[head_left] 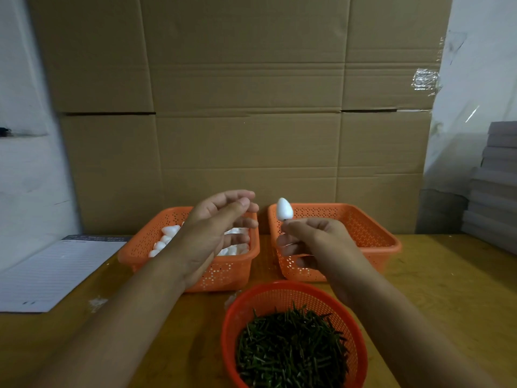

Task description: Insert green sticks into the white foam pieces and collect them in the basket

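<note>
A white foam piece [284,209], egg-shaped and pointed end up, stands above the right hand [316,242], whose fingers [291,227] pinch just below it; a dark sliver shows at the foam's base, though whether that is a green stick cannot be told; the piece is held in the air in front of the near left corner of the right orange basket [372,236]. The left hand [215,228] hovers beside it over the left orange basket [223,273], fingers loosely curled, thumb raised, holding nothing; more white foam pieces [167,239] lie heaped in that basket. Nearest the person, a round red basket [251,303] holds a pile of green sticks [291,351]. All three baskets sit on a wooden bench [447,289]; a lined notepad [56,273] lies at its left edge; flattened cardboard [246,107] stands behind, and grey stacked sheets [495,186] rise at the right.
</note>
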A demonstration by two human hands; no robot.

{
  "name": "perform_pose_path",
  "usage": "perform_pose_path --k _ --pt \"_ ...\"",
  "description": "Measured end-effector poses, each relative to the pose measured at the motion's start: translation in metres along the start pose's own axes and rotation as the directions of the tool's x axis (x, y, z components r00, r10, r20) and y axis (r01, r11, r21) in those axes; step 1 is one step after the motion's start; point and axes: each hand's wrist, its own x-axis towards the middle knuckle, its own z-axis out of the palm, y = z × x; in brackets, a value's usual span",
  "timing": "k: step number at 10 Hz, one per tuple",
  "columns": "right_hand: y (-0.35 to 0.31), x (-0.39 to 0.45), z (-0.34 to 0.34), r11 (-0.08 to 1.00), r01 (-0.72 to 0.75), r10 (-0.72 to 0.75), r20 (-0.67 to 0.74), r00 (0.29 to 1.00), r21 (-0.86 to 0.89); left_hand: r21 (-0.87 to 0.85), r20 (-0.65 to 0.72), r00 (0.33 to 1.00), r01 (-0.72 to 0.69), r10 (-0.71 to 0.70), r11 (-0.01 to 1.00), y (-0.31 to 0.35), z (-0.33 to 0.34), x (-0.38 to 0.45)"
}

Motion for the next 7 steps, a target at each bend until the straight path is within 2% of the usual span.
perform_pose_path --k 2,4,6,7 --pt "0.014 0.02 -0.033 0.986 -0.168 0.169 -0.104 0.98 0.023 0.037 -0.002 1.0 0.009 -0.009 0.999 0.001 0.0 -0.001" --pt "0.03 0.038 -0.062 0.967 -0.25 0.254 -0.243 0.936 0.048 0.061 0.004 1.0 0.016 -0.017 0.998 -0.001 0.0 -0.001" --pt "0.033 0.044 -0.071 0.959 -0.192 0.241 -0.24 0.94 0.208 0.054 0.009 1.0 0.023 -0.024 0.998 -0.001 0.0 0.0" --pt "0.028 0.045 -0.068 0.96 -0.171 0.224 -0.242 0.944 0.221 0.04 0.01 1.0 0.021 -0.021 0.999 -0.002 0.001 0.001"
